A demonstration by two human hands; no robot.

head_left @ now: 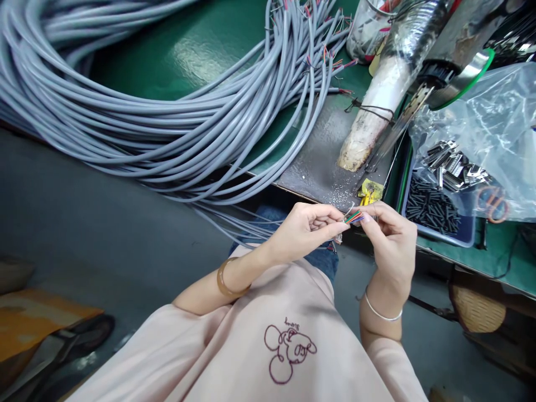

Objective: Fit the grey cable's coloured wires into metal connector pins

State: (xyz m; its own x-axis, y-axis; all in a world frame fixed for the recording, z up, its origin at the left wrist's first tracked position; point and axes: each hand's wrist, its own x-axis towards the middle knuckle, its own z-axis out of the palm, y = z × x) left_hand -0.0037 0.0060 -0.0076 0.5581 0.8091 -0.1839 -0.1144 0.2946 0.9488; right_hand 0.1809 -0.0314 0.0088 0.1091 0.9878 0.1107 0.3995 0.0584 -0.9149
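Right of centre, coloured wires point(354, 218): here they are — green, orange and blue, bridging the small gap between both hands' fingertips.
Left hand point(309, 226): thumb and fingers pinched together on the wires' left end.
Right hand point(391, 234): thumb and fingers nipping their right end.
Grey cables point(278, 84): a thick bundle, sweeping across the upper left.
Blue tray point(465, 239): right side of the frame — small black pieces point(431, 206) heaped inside.

Smooth, plastic-coated coloured wires point(354, 218)
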